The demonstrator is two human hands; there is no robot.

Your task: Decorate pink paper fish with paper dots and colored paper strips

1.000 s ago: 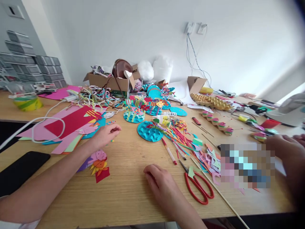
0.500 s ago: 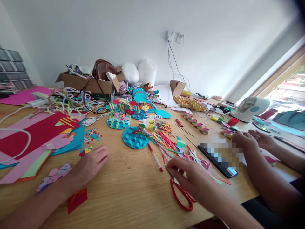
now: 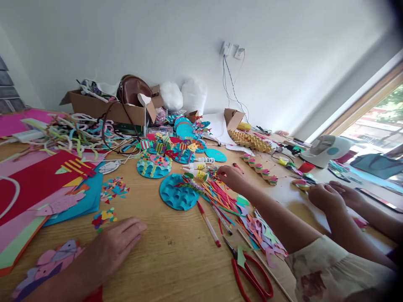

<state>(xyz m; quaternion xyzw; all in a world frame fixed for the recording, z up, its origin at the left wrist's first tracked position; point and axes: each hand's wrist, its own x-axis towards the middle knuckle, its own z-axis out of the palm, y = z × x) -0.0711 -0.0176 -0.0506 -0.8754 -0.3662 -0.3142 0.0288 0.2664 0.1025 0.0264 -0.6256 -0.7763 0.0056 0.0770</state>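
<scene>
My left hand lies flat on the wooden table, fingers stretched out, holding nothing. Beside it are a pile of small coloured paper dots and purple and pink paper fish, partly under my forearm. My right hand reaches far forward to the heap of thin paper strips, its fingers curled together; what they hold, if anything, is hidden. Close by stand glue bottles. A round blue egg-carton piece sits between the hands. Red-handled scissors lie nearer me, with a pale green paper scrap on them.
Another person's hands work at the right. Decorated blue discs, coloured paper sheets, pipe cleaners and a cardboard box crowd the left and back. A red pen and a wooden stick lie near the scissors.
My right hand has moved from above the scissors forward to the paper strips, leaving the scissors in full view. My left hand stays on the table. The view has shifted slightly.
</scene>
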